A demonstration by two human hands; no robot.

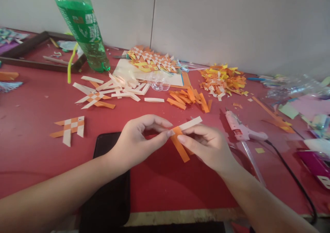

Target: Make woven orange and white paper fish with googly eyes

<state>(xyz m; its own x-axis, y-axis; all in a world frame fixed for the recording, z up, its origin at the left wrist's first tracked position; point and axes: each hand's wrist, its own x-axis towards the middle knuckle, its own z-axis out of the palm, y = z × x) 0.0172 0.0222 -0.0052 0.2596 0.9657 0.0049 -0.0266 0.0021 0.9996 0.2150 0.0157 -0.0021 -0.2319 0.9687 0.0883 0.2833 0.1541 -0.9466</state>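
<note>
My left hand (140,138) and my right hand (206,145) meet above the red table (160,178), both pinched on a small bundle of crossed paper strips (180,136). The bundle has orange strips pointing down and a cream strip sticking up to the right. A finished small orange-and-cream woven square (69,128) lies to the left. Loose cream strips (116,88) and loose orange strips (188,99) lie farther back.
A green plastic bottle (82,26) stands at the back left beside a wooden frame (33,54). A stack of woven pieces (152,59) and a heap of paper scraps (221,80) lie at the back. A glue gun (242,130) with its cord lies to the right. A black phone (108,191) lies under my left forearm.
</note>
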